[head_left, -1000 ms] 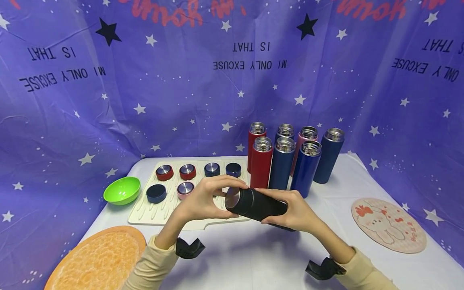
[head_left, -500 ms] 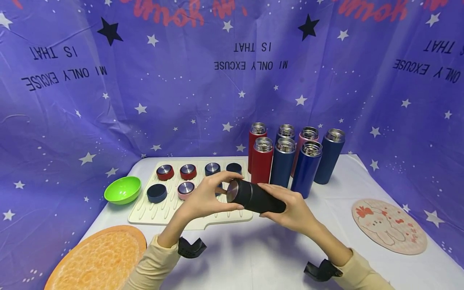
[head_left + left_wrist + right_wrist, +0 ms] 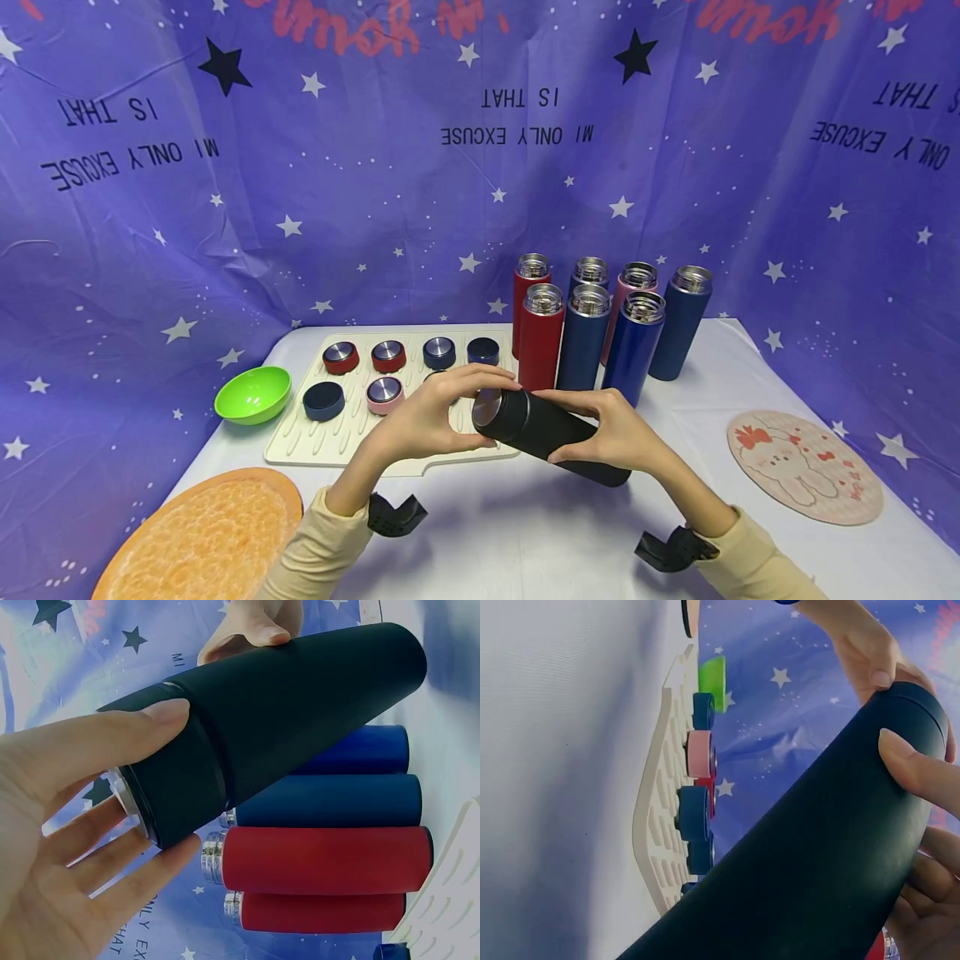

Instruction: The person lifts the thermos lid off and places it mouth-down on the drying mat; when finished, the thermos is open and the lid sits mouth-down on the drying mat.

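A black thermos flask is held tilted above the table, its base low on the right and its capped end toward the left. My left hand grips the black lid, with the thumb on one side and fingers round the other in the left wrist view. A thin seam shows between lid and body. My right hand holds the body, thumb and fingers on opposite sides. Behind the flask stand several lidless thermos bottles, among them a red one and a bright blue one.
On a cream draining tray lie several lids, including a red lid and a pink lid. A green bowl is left of it. An orange round mat and a pink rabbit mat lie at the sides.
The flask's base rises closer to level half a second ago, then dips again now. Both hands stay on lid and body, the right hand shifting slightly.
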A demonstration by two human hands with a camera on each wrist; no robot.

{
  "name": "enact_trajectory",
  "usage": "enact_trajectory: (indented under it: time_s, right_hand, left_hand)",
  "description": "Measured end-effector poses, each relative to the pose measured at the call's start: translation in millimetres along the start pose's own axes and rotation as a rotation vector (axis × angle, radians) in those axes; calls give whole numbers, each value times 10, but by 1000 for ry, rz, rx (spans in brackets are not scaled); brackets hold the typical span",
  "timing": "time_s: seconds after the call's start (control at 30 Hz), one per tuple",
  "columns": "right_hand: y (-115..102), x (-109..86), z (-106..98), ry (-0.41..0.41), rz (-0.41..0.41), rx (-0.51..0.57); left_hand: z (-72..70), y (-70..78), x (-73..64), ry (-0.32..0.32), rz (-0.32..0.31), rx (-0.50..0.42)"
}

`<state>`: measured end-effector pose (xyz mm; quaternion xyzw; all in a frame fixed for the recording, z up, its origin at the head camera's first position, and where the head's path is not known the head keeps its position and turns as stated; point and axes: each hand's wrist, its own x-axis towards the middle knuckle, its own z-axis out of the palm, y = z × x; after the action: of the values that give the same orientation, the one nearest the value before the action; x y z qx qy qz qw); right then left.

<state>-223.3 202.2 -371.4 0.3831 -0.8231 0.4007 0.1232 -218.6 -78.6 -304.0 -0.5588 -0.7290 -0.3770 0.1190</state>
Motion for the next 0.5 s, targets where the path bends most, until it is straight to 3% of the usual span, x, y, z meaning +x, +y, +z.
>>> enact_trajectory:
  time_s: [0.2,0.37,0.5]
  right_hand:
    - [-7,-4,34,48,-51,-81]
    - [-6,-4,89,112,-105,-156]
    - [-23,-3,116,134,-107,-169]
  left_hand:
    - [-11,5,-1,40,-34,-17]
    - [54,-170,-59,105,-164,-61]
    - [124,-350,-119,120,-271,-58]
